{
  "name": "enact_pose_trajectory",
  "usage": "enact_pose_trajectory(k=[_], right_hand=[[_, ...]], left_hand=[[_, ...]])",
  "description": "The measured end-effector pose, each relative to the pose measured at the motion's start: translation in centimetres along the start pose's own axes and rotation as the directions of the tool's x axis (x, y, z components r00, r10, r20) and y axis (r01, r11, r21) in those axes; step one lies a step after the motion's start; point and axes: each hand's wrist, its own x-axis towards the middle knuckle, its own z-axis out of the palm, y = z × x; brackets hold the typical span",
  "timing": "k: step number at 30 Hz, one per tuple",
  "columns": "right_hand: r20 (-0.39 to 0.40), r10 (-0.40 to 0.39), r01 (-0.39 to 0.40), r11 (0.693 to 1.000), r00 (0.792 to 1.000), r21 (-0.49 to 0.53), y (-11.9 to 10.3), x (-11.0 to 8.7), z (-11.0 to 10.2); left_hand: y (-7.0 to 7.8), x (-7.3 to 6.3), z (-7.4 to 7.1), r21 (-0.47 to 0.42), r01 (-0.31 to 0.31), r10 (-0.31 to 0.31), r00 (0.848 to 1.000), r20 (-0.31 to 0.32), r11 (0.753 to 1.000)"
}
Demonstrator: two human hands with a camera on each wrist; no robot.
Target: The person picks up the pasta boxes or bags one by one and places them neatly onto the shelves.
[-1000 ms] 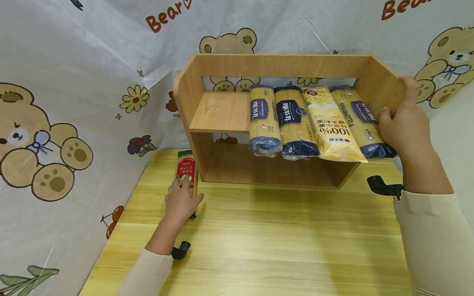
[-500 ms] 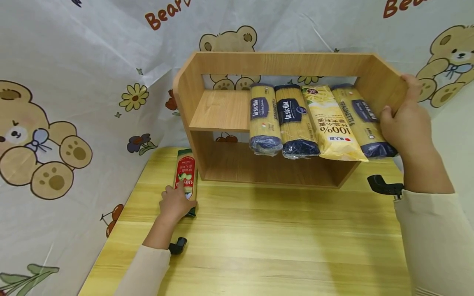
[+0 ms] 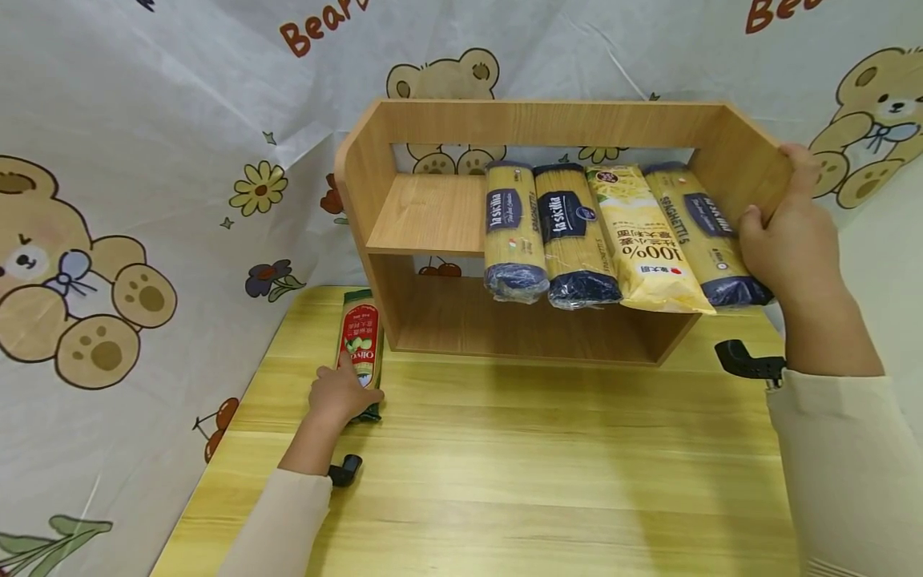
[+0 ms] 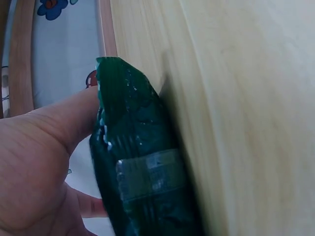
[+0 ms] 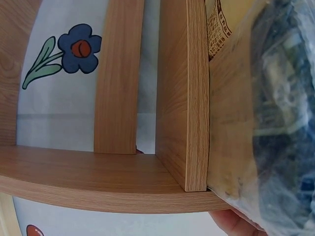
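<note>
In the head view my left hand (image 3: 340, 394) lies over the lower part of a red and green pasta packet (image 3: 363, 330) on the table, left of the shelf. Its thumb is at the packet's right edge, the index finger lies along the front, and the other fingers are at the left edge. The left wrist view shows the packet's dark green end (image 4: 142, 132) close over the table, fingertips hidden behind it. My right hand (image 3: 796, 244) grips the right side panel of the wooden shelf (image 3: 440, 210), thumb inside; most of its fingers are hidden behind the panel.
Several spaghetti packs (image 3: 515, 228) lie side by side on the upper board, their ends overhanging its front. One yellow pack (image 3: 649, 240) is among them. A bear-print cloth (image 3: 195, 96) hangs behind the wooden table (image 3: 548, 457). The packet is close beside the shelf's left side.
My left hand has moved slightly left and down, and the red and green packet has turned so more of its front shows. The right hand stays on the shelf panel.
</note>
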Motion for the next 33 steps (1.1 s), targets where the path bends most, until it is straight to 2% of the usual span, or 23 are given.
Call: enact_pose_trajectory(k=[10,19,24,33], right_hand=[[-0.008,-0.002,0.002,1.000,1.000,0.002,0.2,0.1,0.0],[-0.028,-0.025,0.025,1.000,0.999,0.006,0.1,0.1,0.0],[-0.031,-0.027,0.027,1.000,0.999,0.010,0.1,0.1,-0.1],[-0.041,-0.028,0.029,1.000,0.999,0.003,0.2,0.2,0.1]], left_hand=[[0.2,0.0,-0.4,-0.019,-0.035,0.035,0.999,0.027,0.999],[-0.8,0.4,-0.5,-0.126,-0.024,0.032,0.998,0.060,0.992],[-0.8,0.4,-0.4,-0.176,-0.017,0.021,1.000,0.020,0.984],[-1.0,-0.5,-0.4,-0.248,-0.092,0.076,0.994,-0.074,0.964]])
